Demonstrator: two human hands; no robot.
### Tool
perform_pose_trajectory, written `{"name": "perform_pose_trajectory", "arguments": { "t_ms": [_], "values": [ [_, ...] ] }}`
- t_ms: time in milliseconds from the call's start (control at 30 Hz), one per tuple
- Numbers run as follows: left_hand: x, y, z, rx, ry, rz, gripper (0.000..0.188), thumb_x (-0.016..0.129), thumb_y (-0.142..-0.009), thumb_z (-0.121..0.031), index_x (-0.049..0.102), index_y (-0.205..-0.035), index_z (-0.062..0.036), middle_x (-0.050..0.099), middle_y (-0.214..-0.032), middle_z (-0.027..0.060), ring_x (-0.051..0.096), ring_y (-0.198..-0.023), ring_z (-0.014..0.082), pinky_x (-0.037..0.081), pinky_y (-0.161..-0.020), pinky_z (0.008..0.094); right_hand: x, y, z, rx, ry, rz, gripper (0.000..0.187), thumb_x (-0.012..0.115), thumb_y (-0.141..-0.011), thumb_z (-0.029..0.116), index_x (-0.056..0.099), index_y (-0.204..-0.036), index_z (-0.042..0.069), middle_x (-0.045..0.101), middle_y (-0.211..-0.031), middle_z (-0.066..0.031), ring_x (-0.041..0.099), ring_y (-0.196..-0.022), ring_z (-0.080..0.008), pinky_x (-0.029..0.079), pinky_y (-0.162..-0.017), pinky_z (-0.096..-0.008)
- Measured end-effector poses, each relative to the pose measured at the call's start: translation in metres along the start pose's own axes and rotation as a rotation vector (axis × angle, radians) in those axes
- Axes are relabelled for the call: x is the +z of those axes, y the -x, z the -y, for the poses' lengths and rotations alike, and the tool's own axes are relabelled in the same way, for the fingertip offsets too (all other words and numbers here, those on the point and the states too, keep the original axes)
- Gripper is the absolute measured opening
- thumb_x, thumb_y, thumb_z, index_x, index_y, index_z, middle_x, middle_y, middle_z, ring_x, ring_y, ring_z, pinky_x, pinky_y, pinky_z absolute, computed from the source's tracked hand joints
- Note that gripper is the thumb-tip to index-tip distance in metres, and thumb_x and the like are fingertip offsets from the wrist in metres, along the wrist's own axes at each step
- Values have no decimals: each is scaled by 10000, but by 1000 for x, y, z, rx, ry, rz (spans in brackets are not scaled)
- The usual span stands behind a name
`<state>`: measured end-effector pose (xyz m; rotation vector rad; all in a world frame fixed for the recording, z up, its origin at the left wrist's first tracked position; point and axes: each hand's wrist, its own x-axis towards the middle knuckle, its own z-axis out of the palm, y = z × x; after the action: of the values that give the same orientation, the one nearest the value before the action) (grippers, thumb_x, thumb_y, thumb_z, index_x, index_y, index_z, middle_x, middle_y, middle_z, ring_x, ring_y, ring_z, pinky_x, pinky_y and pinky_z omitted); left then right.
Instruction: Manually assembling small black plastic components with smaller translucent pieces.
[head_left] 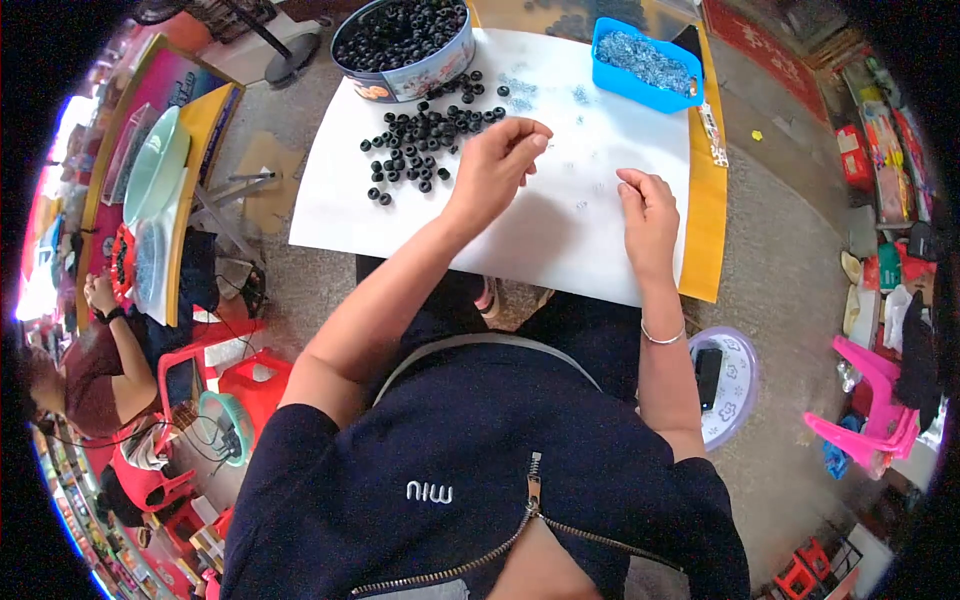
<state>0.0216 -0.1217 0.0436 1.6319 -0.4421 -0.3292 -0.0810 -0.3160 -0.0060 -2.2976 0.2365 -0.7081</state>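
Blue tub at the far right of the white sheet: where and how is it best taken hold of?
Probably by both short ends, left grip from the left, right grip from the right: the blue tub is longer than wide, open-topped and holds many loose translucent pieces, so a level two-ended hold looks safer.

Grey floor runs between 1 yellow-edged table at left and 1 pink stool at right.

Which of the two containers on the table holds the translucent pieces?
The blue rectangular tub, on the right; the round tin holds black beads.
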Motion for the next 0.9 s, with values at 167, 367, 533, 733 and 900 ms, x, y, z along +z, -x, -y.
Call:
{"name": "perform_pose_trajectory", "arguments": {
  "t_ms": [167, 367, 533, 733, 900],
  "values": [
    [-9, -31, 11, 295, -630, 108, 166, 612, -870, -188, 695, -934, -60, 684, -882, 142, 661, -774, 277, 503, -693, 353, 3, 1, 7, 11, -31, 4, 127, 604, -842, 89, 666, -948, 56, 641, -870, -77, 573, -869, -249, 408, -808, -357],
    [-9, -47, 12, 228, -948, 348, 206, 556, -870, -233, 700, -941, -104, 677, -843, 145, 649, -803, 337, 505, -719, 411, 2, 3, 7, -7, -3, -4, 117, 601, -847, 91, 670, -936, 62, 637, -865, -61, 569, -863, -240, 397, -816, -357],
    [-17, -45, 11, 293, -968, 306, 216, 552, -870, -232, 686, -966, -93, 679, -873, 137, 644, -833, 335, 501, -734, 423, 1, 3, 8, -115, -55, -52, 114, 606, -853, 108, 669, -941, 72, 614, -903, -75, 548, -892, -251, 393, -807, -343],
    [-27, -39, 11, 264, -886, 273, 193, 552, -887, -183, 678, -965, -60, 664, -876, 145, 630, -834, 344, 494, -743, 427, -24, 10, 19, -100, 60, 139, 174, 632, -807, 89, 666, -977, 89, 594, -999, -81, 523, -953, -257, 372, -843, -354],
    [-35, -44, 1, 185, -868, 214, 168, 577, -869, -170, 678, -915, -45, 661, -894, 141, 627, -855, 329, 487, -737, 423, -26, 15, 14, -115, 114, 241, 121, 625, -801, 82, 648, -920, 71, 596, -985, -83, 521, -928, -267, 376, -813, -376]
  ]
}}
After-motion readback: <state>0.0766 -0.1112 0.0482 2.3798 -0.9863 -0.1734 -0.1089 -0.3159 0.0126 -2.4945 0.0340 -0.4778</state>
